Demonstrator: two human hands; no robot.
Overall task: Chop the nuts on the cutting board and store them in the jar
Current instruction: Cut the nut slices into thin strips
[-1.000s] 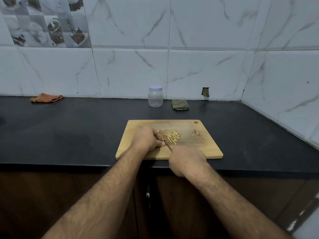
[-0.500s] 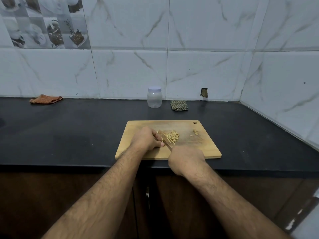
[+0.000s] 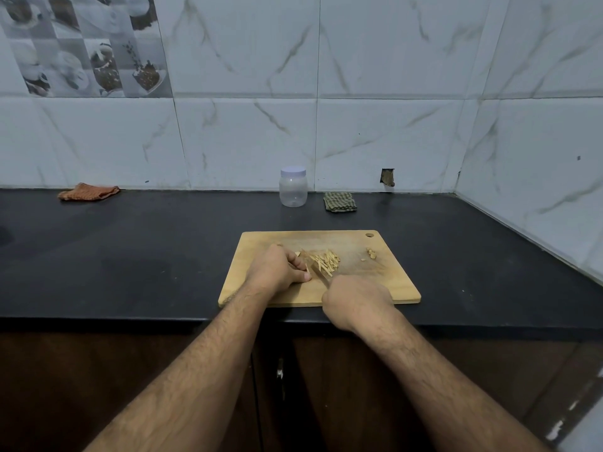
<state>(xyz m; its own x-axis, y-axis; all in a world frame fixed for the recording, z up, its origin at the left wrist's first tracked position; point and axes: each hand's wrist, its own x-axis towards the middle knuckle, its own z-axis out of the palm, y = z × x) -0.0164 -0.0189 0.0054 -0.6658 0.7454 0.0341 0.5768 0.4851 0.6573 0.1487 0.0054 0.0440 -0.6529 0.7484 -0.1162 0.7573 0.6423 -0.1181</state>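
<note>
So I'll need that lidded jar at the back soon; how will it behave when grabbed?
The jar looks like clear thin plastic and appears empty, so probably light and not fragile. Being upright, fairly squat and light, a careless nudge could slide or tip it. Its rounded smooth sides may feel a bit slippery; its lid is on.

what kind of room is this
Most likely a home kitchen: a dark counter against a tiled wall, a wooden cutting board with sliced nuts on it, and cupboard doors under the counter.

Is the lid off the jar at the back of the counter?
No, the jar stands with its white lid on top.
</note>
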